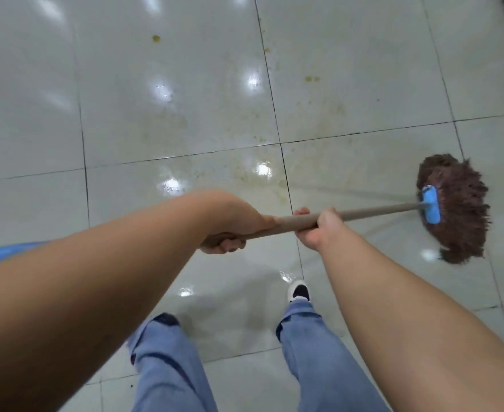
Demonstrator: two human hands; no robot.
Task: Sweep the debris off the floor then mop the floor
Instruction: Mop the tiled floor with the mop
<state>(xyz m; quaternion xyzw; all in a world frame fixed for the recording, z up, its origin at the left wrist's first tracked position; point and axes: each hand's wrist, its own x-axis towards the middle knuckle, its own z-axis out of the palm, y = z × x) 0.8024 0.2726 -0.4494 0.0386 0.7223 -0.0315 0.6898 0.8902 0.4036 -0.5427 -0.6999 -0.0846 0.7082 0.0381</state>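
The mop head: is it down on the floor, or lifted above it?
Down. The mop head lies with its brown strands spread flat on the tiles, with streaks beside it.

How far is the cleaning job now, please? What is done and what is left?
Sweeping looks done: no loose debris shows. Mopping is in hand: left hand and right hand grip the handle, with the mop head on wet floor at right. Left: yellowish stains ahead.

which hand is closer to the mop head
Right. The right hand grips the handle partway along, nearer the mop head. The left hand grips the handle's near end, farther back.
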